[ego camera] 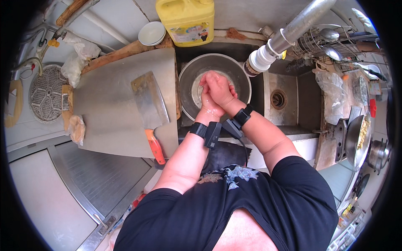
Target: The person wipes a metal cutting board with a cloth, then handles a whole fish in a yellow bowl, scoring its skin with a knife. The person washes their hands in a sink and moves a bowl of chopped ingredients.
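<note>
My left hand [208, 102] and my right hand [219, 88] are pressed together, wet, above a round metal basin [246, 91]. The right one lies across the left, so most of the fingers and both palms are hidden. No object shows between them. The basin sits in the left bowl of a metal sink [258, 108]. Above its right rim hangs the white end of a faucet pipe [261, 59]. A cleaver [150, 100] with an orange handle rests on a metal-topped board [106, 103] to my left.
Behind the basin stands a yellow plastic jug [185, 23], with small white bowls [152, 33] beside it. The right sink bowl has a drain [278, 99]. Farther right are a wire rack [314, 40] with spoons, a clear plastic bag [329, 86] and a metal pan [358, 141] of food.
</note>
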The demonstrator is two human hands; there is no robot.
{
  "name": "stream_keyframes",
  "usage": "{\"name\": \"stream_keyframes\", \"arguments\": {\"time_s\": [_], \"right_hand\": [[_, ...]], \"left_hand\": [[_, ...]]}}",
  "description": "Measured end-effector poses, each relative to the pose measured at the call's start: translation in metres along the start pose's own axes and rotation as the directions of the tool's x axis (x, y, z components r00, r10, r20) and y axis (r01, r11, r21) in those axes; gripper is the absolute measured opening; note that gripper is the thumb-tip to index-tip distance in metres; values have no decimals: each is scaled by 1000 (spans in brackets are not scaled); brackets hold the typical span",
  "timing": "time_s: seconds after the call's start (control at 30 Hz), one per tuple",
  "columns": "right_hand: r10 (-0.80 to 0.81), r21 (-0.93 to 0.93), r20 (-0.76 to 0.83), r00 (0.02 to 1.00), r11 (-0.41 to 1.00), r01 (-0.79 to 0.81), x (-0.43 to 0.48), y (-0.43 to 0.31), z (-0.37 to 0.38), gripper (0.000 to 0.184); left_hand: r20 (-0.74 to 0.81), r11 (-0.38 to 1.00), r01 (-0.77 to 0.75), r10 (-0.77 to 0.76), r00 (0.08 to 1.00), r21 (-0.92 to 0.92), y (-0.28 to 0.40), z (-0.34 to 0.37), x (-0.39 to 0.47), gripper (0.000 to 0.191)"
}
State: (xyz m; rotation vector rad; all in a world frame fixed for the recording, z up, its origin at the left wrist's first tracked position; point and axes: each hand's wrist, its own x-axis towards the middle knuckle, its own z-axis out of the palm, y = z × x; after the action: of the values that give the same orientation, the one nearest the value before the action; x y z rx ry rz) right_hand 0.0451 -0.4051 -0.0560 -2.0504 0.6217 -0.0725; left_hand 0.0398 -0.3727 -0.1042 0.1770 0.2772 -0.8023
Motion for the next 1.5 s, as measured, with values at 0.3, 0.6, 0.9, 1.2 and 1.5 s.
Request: {"name": "stream_keyframes", "arguments": {"time_s": [0.3, 0.6, 0.9, 1.2, 1.5], "right_hand": [[-213, -602, 470, 856, 632, 488, 29, 76, -4, 22], [-173, -146, 761, 625, 893, 425, 36, 104, -8, 41], [421, 1, 81, 903, 906, -423, 86, 203, 36, 25], [156, 511, 799, 580, 333, -793, 19, 116, 14, 26], [-188, 33, 216, 958, 982, 185, -10, 94, 8, 25]], "left_hand": [[-449, 787, -125, 465, 763, 604, -13, -25, 19, 41], [-685, 906, 160, 171, 708, 391, 8, -85, 27, 38], [-822, 918, 100, 291, 489, 385, 30, -122, 20, 48], [-301, 925, 188, -85, 950, 331, 28, -90, 3, 35], [-464, 875, 93, 160, 872, 476, 7, -47, 0, 27]]}}
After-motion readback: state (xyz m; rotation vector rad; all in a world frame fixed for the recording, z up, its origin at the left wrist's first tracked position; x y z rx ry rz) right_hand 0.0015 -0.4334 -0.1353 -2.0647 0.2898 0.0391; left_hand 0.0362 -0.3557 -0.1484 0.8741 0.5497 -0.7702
